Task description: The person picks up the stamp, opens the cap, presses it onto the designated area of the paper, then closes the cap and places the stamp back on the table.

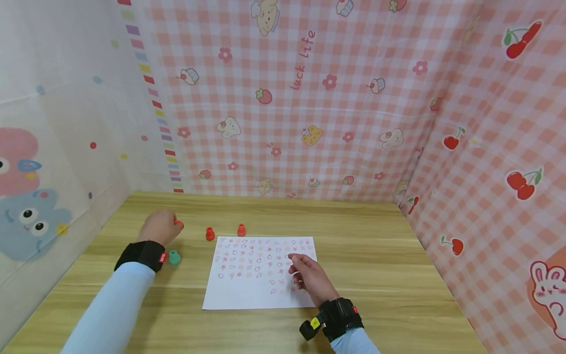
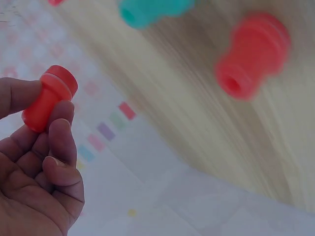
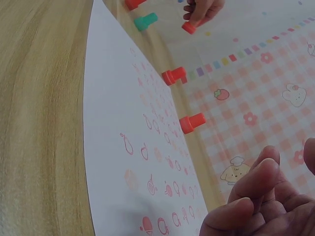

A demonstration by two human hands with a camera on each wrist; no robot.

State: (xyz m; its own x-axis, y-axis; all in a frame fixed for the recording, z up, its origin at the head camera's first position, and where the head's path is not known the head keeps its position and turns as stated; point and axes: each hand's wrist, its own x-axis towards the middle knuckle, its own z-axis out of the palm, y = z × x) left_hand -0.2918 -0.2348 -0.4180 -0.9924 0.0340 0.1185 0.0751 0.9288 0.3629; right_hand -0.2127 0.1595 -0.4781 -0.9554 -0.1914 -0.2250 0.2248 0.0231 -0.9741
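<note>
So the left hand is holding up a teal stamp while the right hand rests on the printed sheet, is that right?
Not quite: the stamp pinched in the left hand is a red stamp, as the left wrist view shows. The teal stamp stands on the table beside that wrist. The right hand does rest on the printed sheet.

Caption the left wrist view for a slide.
Left hand pinches a red stamp above the wooden table.
</note>
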